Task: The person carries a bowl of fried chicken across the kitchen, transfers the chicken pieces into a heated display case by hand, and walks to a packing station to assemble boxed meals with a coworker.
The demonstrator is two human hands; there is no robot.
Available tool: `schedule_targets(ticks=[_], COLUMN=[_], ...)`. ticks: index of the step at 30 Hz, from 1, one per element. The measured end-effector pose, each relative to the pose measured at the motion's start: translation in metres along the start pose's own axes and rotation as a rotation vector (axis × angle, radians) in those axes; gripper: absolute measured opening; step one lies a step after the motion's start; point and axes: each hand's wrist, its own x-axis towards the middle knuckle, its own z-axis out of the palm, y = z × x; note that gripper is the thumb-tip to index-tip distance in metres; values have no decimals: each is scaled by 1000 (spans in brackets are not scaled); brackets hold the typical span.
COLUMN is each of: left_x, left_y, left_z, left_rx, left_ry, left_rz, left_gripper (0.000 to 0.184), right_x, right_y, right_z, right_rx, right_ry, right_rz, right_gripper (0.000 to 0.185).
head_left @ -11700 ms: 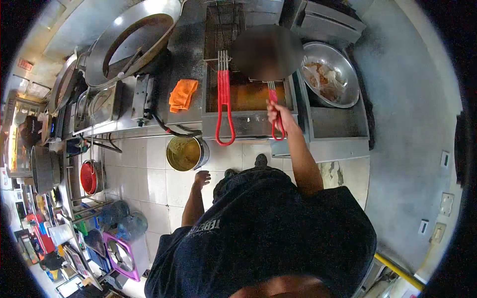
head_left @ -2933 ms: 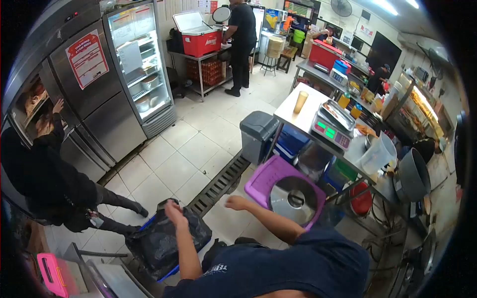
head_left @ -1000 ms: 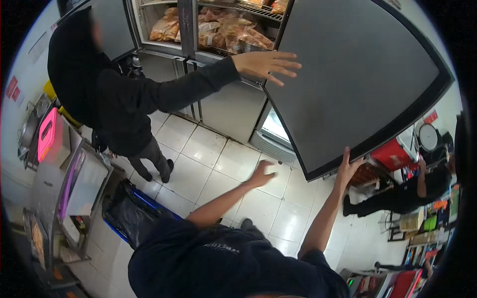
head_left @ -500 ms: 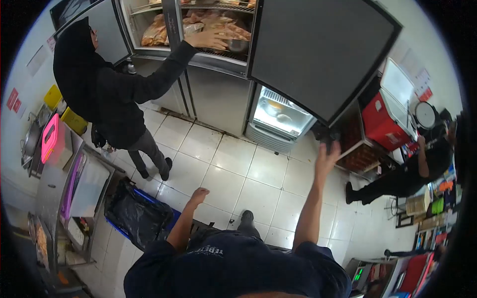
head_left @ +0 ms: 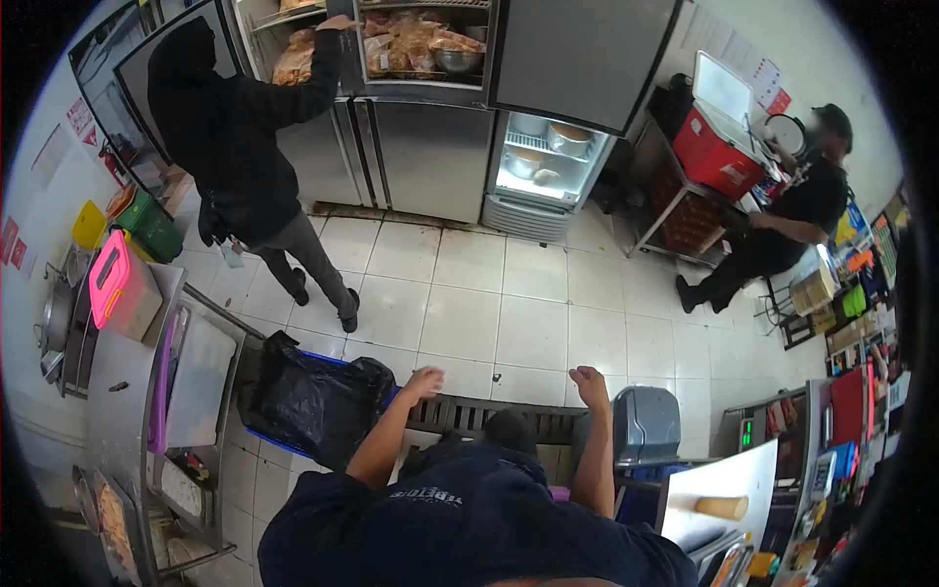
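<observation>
My left hand [head_left: 421, 384] is in front of my body with its fingers a little apart and nothing in it. Nearest to it is a blue crate lined with a black plastic bag [head_left: 323, 396], on the floor to its left. My right hand [head_left: 589, 385] is raised on the other side, its fingers curled in and no object showing in them. A grey lidded bin [head_left: 646, 423] stands just right of that forearm. Neither hand touches anything that I can see.
Ahead, a steel refrigerator [head_left: 430, 152] stands open with bagged food [head_left: 411, 44] inside; a person in black [head_left: 235, 127] reaches up to it. A small lit fridge [head_left: 533, 210] is beside it. Another person [head_left: 807, 196] stands near a red cooler box [head_left: 719, 152]. A steel table [head_left: 127, 391] is at left.
My right hand has come down from its forward reach, fingers curling in. My view has shifted back from the fridges. The person in black has moved their arm left, away from the right-hand compartment.
</observation>
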Motion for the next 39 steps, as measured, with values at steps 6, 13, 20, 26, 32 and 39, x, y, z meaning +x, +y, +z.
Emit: schedule_targets(ticks=[6,13,20,26,32,39], left_x=[-7,-209,-238,-272,-330,-453], left_y=[-291,-340,-362,-370,-408,-525], left_z=[-82,-101,-140,-103,-93,-167], left_rx=[272,194,214,210,182,0], left_ry=[77,173,63,121,10,19], left_rz=[-309,-592,-424,-236,-140,-215], left_gripper=[40,36,26,23,25,14], right_x=[-87,-181,-273,-366,-429,-536], right_y=[21,61,143,234,331,365], right_z=[3,19,130,192,231,341], right_rx=[-6,164,206,75,94,170], right_ry=[-45,-23,-329,-609,-711,-644], right_rz=[-46,-82,-42,139,540,476], right_gripper=[47,39,21,27,25,20])
